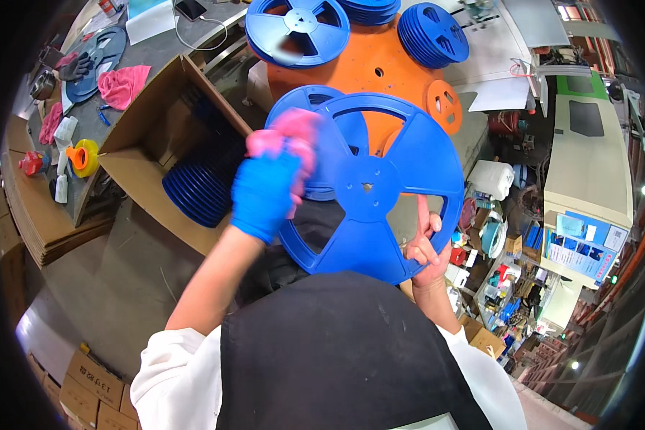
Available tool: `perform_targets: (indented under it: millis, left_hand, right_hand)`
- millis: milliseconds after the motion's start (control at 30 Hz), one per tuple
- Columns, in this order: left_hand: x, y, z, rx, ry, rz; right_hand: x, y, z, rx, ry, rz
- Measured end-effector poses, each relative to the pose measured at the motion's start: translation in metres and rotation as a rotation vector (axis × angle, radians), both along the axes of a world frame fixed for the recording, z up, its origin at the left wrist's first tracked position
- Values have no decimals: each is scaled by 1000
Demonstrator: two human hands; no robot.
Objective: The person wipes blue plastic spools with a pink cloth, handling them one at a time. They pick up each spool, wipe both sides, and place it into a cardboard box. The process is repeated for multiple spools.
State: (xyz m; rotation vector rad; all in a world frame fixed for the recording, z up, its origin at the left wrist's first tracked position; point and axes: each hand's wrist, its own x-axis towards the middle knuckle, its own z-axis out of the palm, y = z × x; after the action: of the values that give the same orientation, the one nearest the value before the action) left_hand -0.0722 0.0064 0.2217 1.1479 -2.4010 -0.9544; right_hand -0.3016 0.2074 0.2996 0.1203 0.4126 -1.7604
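In front of my chest a big blue plastic reel disc (426,147) with wide cut-out windows is held up, tilted. My right hand (428,254), bare, grips its lower right rim, with fingers reaching through a window. A blue glove covers my left hand (265,193), which is closed on a pink cloth (294,132) at the disc's left side. The cloth is blurred; whether it touches the disc, I cannot tell. Partly hidden behind the disc is another blue disc (287,100).
An orange round table (380,54) carries stacked blue reel discs (430,36) and a small orange disc (443,106). To the left, an open cardboard box (147,175) holds a row of blue discs (197,190). Beyond it, a grey workbench (161,39) has pink rags (124,86).
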Motion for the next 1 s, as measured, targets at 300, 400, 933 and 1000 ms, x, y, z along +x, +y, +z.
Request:
perform_targets:
  millis: [300, 400, 933, 1000]
  left_hand:
    - [86, -3, -40, 682, 678, 575]
    - [87, 10, -40, -80, 413, 326]
    - [41, -7, 4, -572, -11, 46]
    - [46, -6, 4, -654, -41, -5]
  right_hand:
    - [-14, -1, 9, -141, 71, -15]
    - [-20, -5, 8, -137, 78, -28]
    - [-34, -73, 36, -72, 28, 88]
    - [-31, -76, 37, -74, 41, 99]
